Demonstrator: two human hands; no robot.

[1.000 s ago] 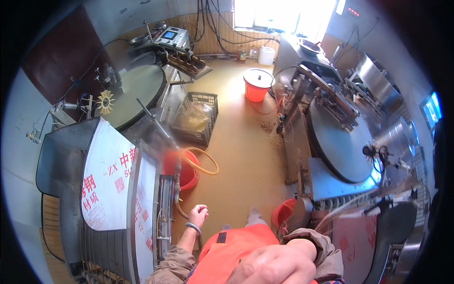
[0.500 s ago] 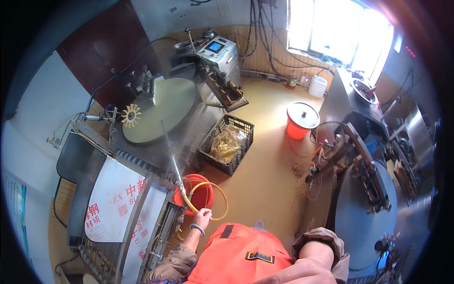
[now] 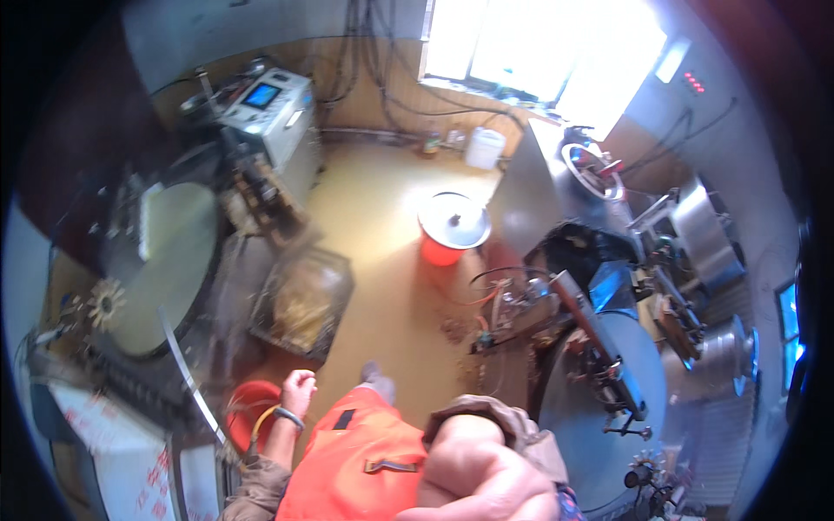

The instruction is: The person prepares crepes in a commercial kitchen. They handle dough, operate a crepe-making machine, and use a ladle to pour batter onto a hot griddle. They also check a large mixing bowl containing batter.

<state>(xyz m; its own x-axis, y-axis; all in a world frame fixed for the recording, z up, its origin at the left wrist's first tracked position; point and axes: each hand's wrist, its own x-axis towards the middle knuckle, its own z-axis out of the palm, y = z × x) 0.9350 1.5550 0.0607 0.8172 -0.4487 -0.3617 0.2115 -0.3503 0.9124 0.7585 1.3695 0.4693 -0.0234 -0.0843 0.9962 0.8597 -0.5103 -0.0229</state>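
My left hand (image 3: 298, 392), with a grey band at the wrist, reaches forward on the left of my orange apron (image 3: 352, 451). Its fingers look loosely curled, and I see nothing in them. A yellow hose (image 3: 258, 425) curves behind that wrist, beside a red bucket (image 3: 248, 412). A long thin metal rod (image 3: 187, 369) slants up over the machine from near the bucket. My right arm (image 3: 491, 473), its sleeve rolled up, bends across the lower edge; the right hand lies outside the picture.
Round griddle plates stand at left (image 3: 174, 269) and right (image 3: 599, 408). A black crate (image 3: 334, 343) with pale yellow contents sits ahead on the left. Beyond is a red bucket with a white lid (image 3: 453, 220). A white jug (image 3: 485, 148) stands by the wall.
The view has swung to the right, so the room shifts left. My left hand, earlier around the yellow hose, has come away from it. My right arm stays bent.
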